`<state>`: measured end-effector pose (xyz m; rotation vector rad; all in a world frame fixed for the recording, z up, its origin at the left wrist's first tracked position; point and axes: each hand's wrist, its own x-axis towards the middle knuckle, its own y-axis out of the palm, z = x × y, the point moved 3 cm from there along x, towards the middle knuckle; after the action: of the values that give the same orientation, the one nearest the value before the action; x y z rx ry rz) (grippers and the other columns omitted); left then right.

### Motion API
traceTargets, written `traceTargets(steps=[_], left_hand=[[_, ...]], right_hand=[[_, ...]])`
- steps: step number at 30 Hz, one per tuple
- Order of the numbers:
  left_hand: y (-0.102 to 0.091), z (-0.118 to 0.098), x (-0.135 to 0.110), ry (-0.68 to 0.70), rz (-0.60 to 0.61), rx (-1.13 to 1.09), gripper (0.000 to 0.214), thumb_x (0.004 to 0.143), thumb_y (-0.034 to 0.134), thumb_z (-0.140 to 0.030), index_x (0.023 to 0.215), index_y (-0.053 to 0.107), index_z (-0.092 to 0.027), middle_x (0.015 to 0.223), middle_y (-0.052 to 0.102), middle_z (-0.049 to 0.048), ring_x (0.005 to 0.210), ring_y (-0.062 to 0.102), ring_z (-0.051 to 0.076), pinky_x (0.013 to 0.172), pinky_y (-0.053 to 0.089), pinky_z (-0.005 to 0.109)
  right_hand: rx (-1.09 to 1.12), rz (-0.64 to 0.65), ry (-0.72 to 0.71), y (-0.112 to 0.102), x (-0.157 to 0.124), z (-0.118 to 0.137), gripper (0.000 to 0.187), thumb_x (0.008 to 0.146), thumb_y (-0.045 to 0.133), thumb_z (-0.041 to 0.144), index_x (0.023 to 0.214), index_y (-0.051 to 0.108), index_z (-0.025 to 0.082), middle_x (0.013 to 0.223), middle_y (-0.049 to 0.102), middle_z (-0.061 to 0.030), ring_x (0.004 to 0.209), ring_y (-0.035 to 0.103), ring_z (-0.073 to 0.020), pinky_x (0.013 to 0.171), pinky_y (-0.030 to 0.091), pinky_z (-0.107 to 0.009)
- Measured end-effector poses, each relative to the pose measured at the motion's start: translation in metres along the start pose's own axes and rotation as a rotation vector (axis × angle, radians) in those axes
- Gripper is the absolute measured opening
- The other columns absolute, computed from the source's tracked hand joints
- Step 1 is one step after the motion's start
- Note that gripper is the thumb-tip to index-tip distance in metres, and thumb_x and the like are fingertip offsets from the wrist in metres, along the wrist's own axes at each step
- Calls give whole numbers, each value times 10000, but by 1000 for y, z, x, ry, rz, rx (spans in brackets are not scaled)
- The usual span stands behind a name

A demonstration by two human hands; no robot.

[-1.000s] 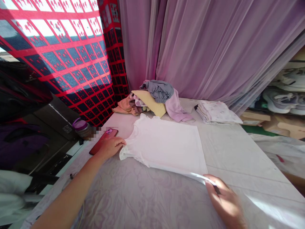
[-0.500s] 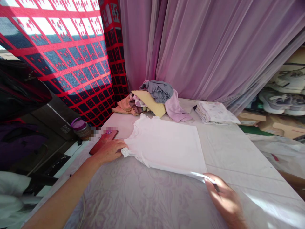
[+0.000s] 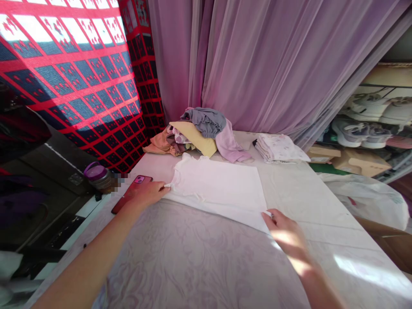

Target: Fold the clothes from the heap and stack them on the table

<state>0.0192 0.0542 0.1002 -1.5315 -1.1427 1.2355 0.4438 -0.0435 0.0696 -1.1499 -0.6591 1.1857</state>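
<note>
A small white shirt point(image 3: 222, 182) lies spread on the bed, its ruffled neck and sleeve end toward the left. Its near side is being folded over onto the body. My left hand point(image 3: 154, 192) pinches the shirt by the near sleeve edge. At the hem's near corner, my right hand point(image 3: 280, 223) grips the cloth between thumb and fingers. A red phone point(image 3: 130, 195) lies just beyond my left wrist, partly covered by the hand and forearm.
Behind the shirt sits a heap of crumpled clothes point(image 3: 199, 133). A folded stack of printed cloth point(image 3: 280, 148) rests at the back right. A jar with a purple lid point(image 3: 98, 174) stands left of the bed. Shoes point(image 3: 362, 133) and cardboard boxes point(image 3: 360, 162) fill a rack on the right.
Both hands have lifted the shirt's near edge and carried it away from me over the body, making a lengthwise fold. My right hand moved farther forward. The view shifted slightly right.
</note>
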Motion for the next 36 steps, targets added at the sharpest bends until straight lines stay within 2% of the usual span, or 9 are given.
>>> traceTargets(steps=[6,11,16,20,26,30,36], left_hand=[[9,3,4,-22,-25,16,404,880,378,-501,821,642,-200,816,686,71,750,610,215,582,323,271],[12,5,4,-38,-39,36,414,886,355,-515,819,617,-202,803,674,71,731,604,219,575,312,275],[11,0,2,-39,-7,58,401,890,339,-499,862,608,-203,833,678,82,768,613,236,601,334,281],[9,-1,1,-50,-12,65,400,889,338,-492,883,616,-204,857,681,89,785,612,246,643,360,291],[11,-1,0,-44,-4,41,407,890,332,-497,920,609,-199,854,679,89,785,619,248,636,367,293],[11,0,0,-46,3,49,397,892,323,-511,897,586,-212,860,678,73,803,623,243,610,356,287],[11,0,-1,-65,-2,77,397,897,306,-505,904,591,-228,873,683,69,835,631,251,615,375,298]], right_hand=[[-72,-131,58,7,-10,0,417,894,378,531,1067,649,266,809,734,-36,679,663,-207,598,407,-276],[-101,-78,66,5,-5,0,396,913,381,522,1062,640,264,872,738,-36,748,673,-204,621,391,-269],[-154,-12,40,-4,6,4,380,927,377,514,989,645,252,824,728,-28,747,665,-205,603,354,-267],[-218,-39,16,-7,13,6,376,948,364,491,993,643,243,786,721,-28,718,652,-190,581,318,-260],[-311,-97,16,3,18,6,366,946,397,496,1040,639,238,777,720,-43,690,649,-189,571,298,-259],[-261,-98,43,1,20,6,345,941,422,484,1063,638,245,786,728,-33,708,657,-193,581,320,-260],[-215,-139,-17,-7,27,7,319,953,412,457,1032,644,254,810,736,-16,732,665,-187,597,343,-257]])
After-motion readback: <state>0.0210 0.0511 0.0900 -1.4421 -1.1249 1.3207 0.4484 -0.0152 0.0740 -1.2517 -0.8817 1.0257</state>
